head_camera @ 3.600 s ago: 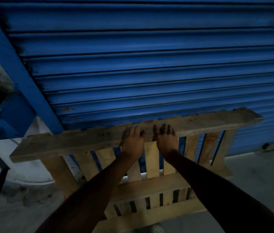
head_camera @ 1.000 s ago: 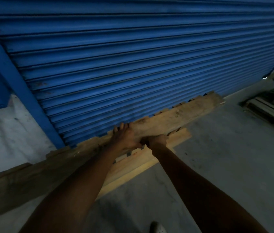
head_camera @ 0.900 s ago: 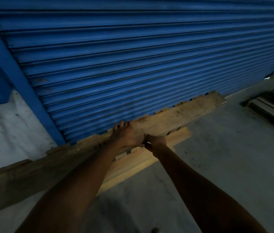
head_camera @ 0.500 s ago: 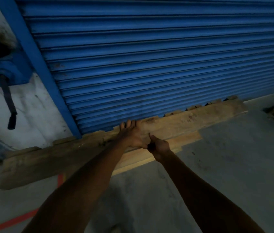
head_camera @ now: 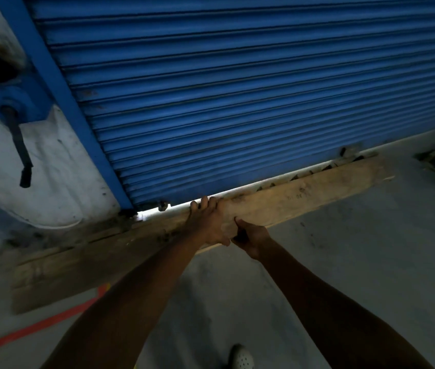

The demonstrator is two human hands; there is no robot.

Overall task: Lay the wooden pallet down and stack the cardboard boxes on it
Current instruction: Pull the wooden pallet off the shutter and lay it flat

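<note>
While the wooden pallet (head_camera: 304,198) is held low at the foot of the blue shutter (head_camera: 237,89), its near board is grasped by the left hand (head_camera: 207,222), a grip wrapped over the top, fingers on the far edge, and by the right hand (head_camera: 251,238), clenched on the near edge, thumb on top. Whether it lies flat on the floor (head_camera: 357,262) cannot be told.

The scene is dim and bluish; the brightest spot is a thin strip of white light glaring under the shutter (head_camera: 237,89); the forearms (head_camera: 331,315) sit near-black in shadow; the left end of the pallet (head_camera: 304,198) is smeared with blur; the slats bow with wide-angle distortion; the floor (head_camera: 371,262) darkens toward the corners.
</note>
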